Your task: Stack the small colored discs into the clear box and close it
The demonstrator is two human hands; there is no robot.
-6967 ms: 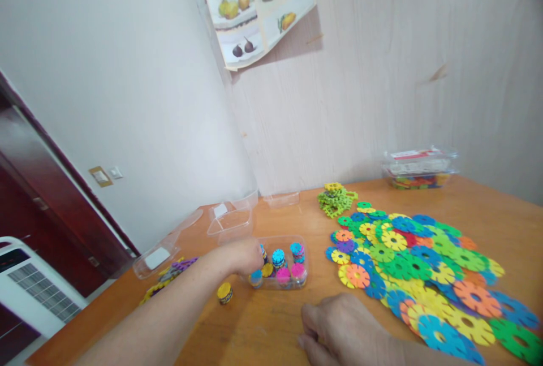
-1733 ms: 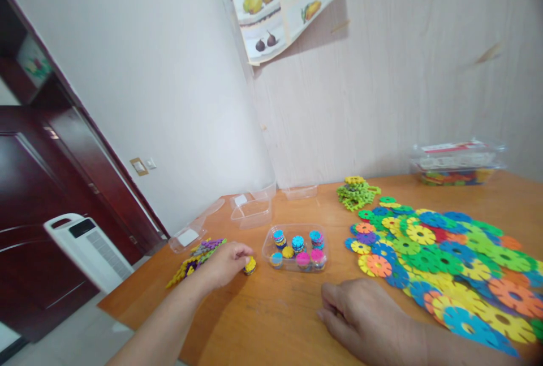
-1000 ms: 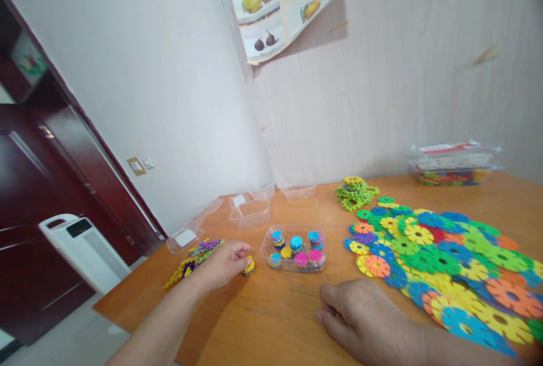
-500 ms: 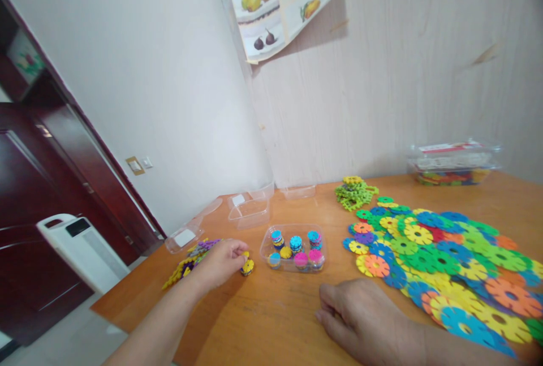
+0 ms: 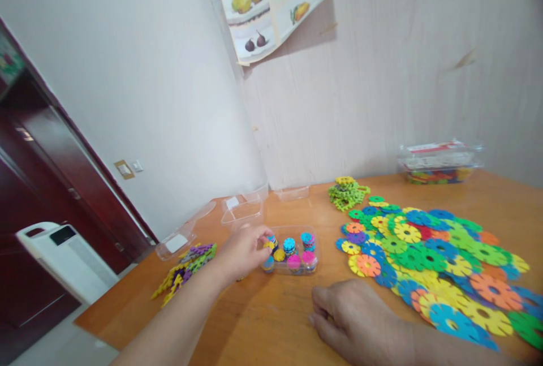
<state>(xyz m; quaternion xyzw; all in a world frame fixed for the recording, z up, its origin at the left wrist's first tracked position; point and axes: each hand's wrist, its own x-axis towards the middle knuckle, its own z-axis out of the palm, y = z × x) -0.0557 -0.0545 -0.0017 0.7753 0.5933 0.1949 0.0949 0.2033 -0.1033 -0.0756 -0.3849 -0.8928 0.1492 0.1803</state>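
Note:
My left hand (image 5: pixel 242 254) pinches a small yellow notched disc (image 5: pixel 268 246) over the left side of a clear plastic tray (image 5: pixel 319 253). Inside the tray stand several short stacks of small discs, with blue, pink and yellow tops; a pink-topped stack (image 5: pixel 294 263) is at the front. Part of the tray's left side is hidden by my fingers. On the table, just in front of the tray and to its right, rests my right hand (image 5: pixel 354 318), its fingers curled in and showing nothing between them.
To the right spreads a wide pile of large flower-shaped discs (image 5: pixel 428 258). Green interlocking pieces (image 5: pixel 347 195) lie behind it, near a lidded clear box (image 5: pixel 441 162). At left are yellow and purple pieces (image 5: pixel 186 270) and clear containers (image 5: pixel 241 210). A wall backs the wooden table (image 5: pixel 263 321).
My left hand has moved right, from beside the small yellow stack on the table to above the tray, carrying the yellow disc. My right hand stays resting on the table. The view has shifted slightly.

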